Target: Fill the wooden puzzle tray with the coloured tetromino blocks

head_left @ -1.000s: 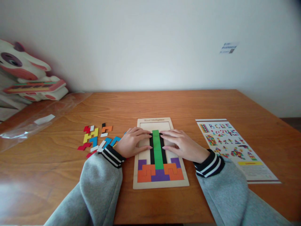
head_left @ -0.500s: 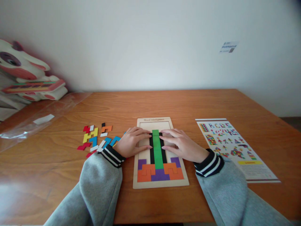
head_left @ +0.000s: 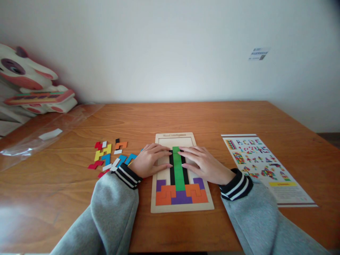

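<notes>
One green strip [head_left: 179, 177] runs up the middle of a wooden board [head_left: 183, 209] in the head view, flanked by a left black strip [head_left: 172, 176] and a right black strip [head_left: 185, 177]. The board lies flat on a brown table [head_left: 202, 233], between the person's forearms, with blurred lettering along its far rim. The left hand [head_left: 148, 161] reaches in from the left side, its thumb and fingers spread wide and their tips at the left black strip. The right hand [head_left: 207, 164] comes in from the other side, its fingers likewise loosely spread: the farther tips lie over the green strip, while the thumb tip is at the right black strip. Neither hand is closed around a piece; how hard the tips press I cannot tell. Nearer the person, a purple piece [head_left: 181, 198] sits below the green strip, between orange pieces [head_left: 162, 197], with more purple at both sides of the board. Loose coloured pieces [head_left: 106, 158] in red, white, yellow, blue, black and orange are scattered near the left hand, partly hidden by that hand and its striped cuff [head_left: 126, 177]. Right of the board lies a printed sheet [head_left: 287, 194], showing small colourful figures, its near left corner covered by the grey right sleeve [head_left: 255, 216]. Clear plastic [head_left: 23, 150] and a white toy animal [head_left: 39, 83] with a keyboard stand out at far left.
</notes>
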Demonstrator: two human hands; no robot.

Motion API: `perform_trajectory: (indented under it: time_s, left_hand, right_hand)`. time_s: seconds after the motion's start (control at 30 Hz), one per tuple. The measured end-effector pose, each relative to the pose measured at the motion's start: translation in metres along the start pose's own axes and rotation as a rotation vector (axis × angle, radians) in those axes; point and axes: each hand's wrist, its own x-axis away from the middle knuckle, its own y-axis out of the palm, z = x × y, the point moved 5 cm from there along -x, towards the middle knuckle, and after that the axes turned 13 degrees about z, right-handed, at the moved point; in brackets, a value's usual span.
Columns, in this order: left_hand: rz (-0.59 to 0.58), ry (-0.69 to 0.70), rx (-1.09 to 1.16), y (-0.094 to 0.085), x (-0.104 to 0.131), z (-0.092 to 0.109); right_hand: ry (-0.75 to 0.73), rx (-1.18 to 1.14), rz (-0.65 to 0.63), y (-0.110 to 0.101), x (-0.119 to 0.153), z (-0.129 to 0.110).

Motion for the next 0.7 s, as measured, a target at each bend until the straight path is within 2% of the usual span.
perform_trajectory:
  time_s: [0.7]
  left_hand:
    - [-0.013,-0.024,-0.002,-0.0002,0.0012,-0.0006]
  right_hand:
    - [0.025,0.009,0.052,0.0015,0.0016,0.0042]
